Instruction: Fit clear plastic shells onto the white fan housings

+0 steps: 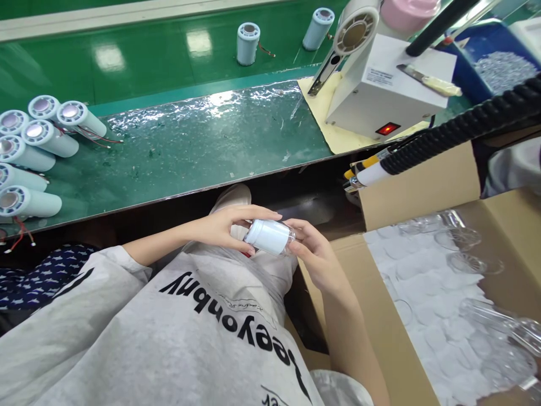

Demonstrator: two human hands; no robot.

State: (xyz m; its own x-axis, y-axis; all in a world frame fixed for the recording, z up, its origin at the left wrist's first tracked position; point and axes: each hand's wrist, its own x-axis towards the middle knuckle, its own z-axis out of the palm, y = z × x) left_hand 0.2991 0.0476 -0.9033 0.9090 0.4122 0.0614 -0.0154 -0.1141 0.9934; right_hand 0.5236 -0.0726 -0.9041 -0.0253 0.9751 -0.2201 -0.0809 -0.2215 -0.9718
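A light-blue cylinder (270, 235) with a clear plastic cover around its right end lies sideways between my hands, above my lap. My left hand (226, 226) grips its left end, thumb below and fingers along the top. On the clear end at the right, my right hand (311, 248) closes with thumb and fingers. A bit of red shows under the cylinder by my left thumb. Similar light-blue cylinders (51, 137) with red and black wires lie grouped at the left of the green table (203, 146).
Two more cylinders stand on the green surface behind, one upright (248, 44). A white machine (386, 84) with a lit red switch sits at the right, a knife (429, 80) on top. A black corrugated hose (465, 124) crosses above a cardboard box (359, 282) of clear plastic parts (499, 321).
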